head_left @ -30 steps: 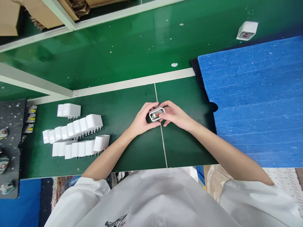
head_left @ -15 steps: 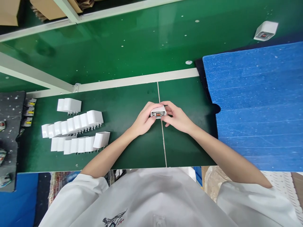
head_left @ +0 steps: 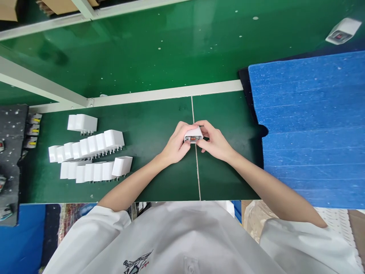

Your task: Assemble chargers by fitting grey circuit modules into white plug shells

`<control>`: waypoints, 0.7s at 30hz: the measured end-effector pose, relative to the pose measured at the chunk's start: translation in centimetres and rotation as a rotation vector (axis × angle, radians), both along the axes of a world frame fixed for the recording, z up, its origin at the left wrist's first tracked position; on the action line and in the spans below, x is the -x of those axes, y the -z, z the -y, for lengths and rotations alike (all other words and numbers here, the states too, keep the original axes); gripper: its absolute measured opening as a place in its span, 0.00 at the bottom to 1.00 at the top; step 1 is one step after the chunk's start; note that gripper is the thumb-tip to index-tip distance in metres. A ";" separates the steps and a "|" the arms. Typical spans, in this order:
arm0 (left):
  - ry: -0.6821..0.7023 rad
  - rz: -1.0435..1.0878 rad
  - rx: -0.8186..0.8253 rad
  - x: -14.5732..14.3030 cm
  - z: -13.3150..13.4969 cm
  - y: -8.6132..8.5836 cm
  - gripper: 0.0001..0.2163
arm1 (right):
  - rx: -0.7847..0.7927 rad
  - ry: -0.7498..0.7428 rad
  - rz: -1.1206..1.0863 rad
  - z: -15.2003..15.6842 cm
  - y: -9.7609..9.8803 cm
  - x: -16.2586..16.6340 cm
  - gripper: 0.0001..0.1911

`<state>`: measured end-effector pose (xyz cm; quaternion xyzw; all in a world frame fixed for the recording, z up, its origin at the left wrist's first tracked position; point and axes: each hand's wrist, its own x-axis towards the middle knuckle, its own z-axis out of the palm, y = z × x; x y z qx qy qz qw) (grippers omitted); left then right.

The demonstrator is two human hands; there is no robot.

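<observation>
Both of my hands meet over the middle of the green worktop [head_left: 159, 179] around one small white charger housing [head_left: 194, 134]. My left hand [head_left: 174, 145] grips its left side with curled fingers. My right hand [head_left: 215, 142] pinches its right side. The open end of the housing faces me and shows a red-orange part inside. To the left lie rows of white charger shells [head_left: 91, 160] with metal pins, leaning on each other, and two more shells [head_left: 82, 124] stand apart behind them.
A blue foam sheet [head_left: 310, 125] covers the right side. One more white charger [head_left: 343, 30] lies at the far right on the glossy green belt [head_left: 171, 45]. A dark tray [head_left: 13, 163] with small parts sits at the left edge. A white frame rail [head_left: 159, 95] crosses behind my hands.
The housing has tipped in my hands, so less of its open end shows now. The charger on the belt has drifted right in the picture as the view shifted.
</observation>
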<state>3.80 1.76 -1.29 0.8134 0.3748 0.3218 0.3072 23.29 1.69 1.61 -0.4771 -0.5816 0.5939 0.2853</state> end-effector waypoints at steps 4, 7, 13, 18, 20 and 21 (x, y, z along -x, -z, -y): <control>0.024 0.035 -0.025 -0.1 0.1 0.0 0.16 | 0.012 0.022 -0.034 0.0 0.2 0.1 0.23; 0.018 0.048 -0.024 -0.1 0.1 0.0 0.16 | 0.017 0.032 -0.059 -0.1 0.3 0.0 0.23; 0.017 -0.005 0.101 -0.1 -0.1 -0.5 0.18 | 0.089 -0.010 -0.088 -0.6 0.1 -0.1 0.23; -0.024 -0.044 0.210 1.7 0.8 -2.8 0.23 | 0.126 -0.092 -0.068 -1.6 -0.9 0.4 0.26; -0.102 -0.072 0.190 3.5 1.2 -4.2 0.24 | 0.097 -0.090 -0.017 -3.2 -0.9 0.4 0.28; -0.161 -0.095 0.162 4.7 1.3 -4.9 0.23 | 0.065 -0.067 0.029 -4.5 -0.8 0.3 0.29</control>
